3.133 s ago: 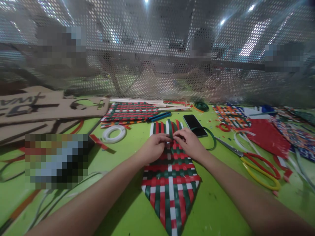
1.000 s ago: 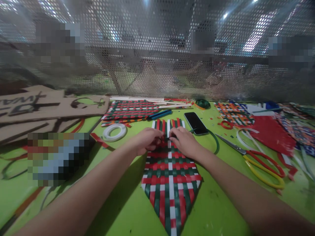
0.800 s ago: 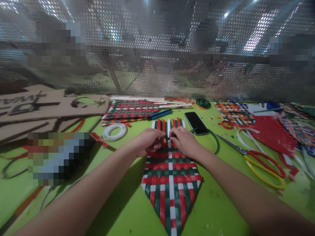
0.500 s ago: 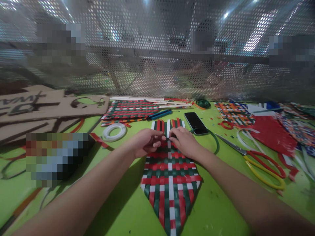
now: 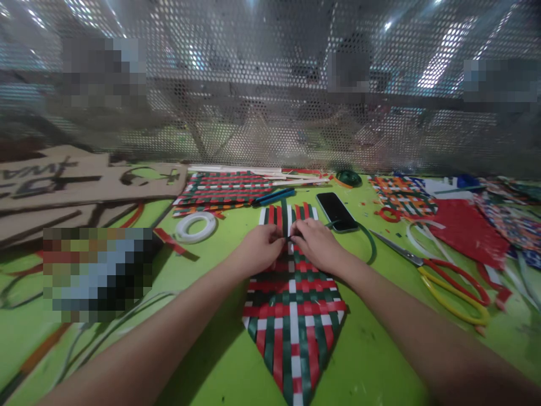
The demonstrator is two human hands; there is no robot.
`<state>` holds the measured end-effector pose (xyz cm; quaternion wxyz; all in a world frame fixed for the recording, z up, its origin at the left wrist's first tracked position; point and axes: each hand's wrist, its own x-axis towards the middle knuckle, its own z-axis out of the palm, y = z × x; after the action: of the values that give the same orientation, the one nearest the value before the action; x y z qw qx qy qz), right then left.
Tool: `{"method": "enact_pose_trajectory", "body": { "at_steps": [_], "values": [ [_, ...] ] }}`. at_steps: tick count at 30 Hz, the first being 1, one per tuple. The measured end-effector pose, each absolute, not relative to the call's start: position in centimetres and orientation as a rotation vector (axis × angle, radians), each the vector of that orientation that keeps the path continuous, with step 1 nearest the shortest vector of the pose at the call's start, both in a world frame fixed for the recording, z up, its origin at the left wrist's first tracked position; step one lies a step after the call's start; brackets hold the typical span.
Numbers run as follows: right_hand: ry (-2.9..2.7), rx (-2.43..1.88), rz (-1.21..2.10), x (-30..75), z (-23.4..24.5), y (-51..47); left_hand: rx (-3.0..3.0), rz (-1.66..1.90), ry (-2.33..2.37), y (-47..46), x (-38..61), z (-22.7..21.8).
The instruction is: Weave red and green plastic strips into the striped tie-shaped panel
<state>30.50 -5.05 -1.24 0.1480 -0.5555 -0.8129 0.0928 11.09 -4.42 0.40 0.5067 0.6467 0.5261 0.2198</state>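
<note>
A perforated screen [image 5: 262, 129] spans the far side of the bright green table [image 5: 380, 361] where I work, arms stretched forward. Cut-out cardboard [image 5: 95, 194] lies stacked at far left. Directly before me is a woven piece [image 5: 291, 299] of red, green and white strips, its point toward me. Scissors [image 5: 416, 261] with red and yellow handles lie to its right. My left hand [image 5: 262, 246] touches its upper part, fingers bent inward; what they grip, I cannot tell. Just beside it, my right hand [image 5: 315, 239] pinches a dark green strip [image 5: 373, 243], whose loop crosses a corner of the phone [image 5: 336, 210]. A flat white ring [image 5: 211, 226] sits left of the weave.
</note>
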Motion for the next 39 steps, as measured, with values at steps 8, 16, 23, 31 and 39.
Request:
{"method": "enact_pose_trajectory", "body": {
  "at_steps": [8, 16, 23, 31, 39],
  "values": [
    [-2.322, -1.602, 0.254, 30.4, -1.4, -5.1, 1.899, 0.538, 1.332, -4.2, 10.1, 1.6],
    [-2.323, -1.626, 0.240, 30.3, -1.2, -5.2, 1.536, 0.543, 1.328, -3.9, 10.7, 1.4],
    [-2.320, -1.611, 0.252, 30.3, -1.3, -5.2, 1.219, 0.566, 1.174, -3.6, 10.2, 2.1],
    [-2.325, -1.616, 0.214, 30.2, -1.2, -5.4, 1.379, 0.587, 1.220, -3.6, 10.1, 0.9],
    [-2.359, -1.605, 0.145, 30.1, -1.5, -5.4, 1.433, 0.633, 1.291, -2.6, 9.1, 0.3]
  ]
}}
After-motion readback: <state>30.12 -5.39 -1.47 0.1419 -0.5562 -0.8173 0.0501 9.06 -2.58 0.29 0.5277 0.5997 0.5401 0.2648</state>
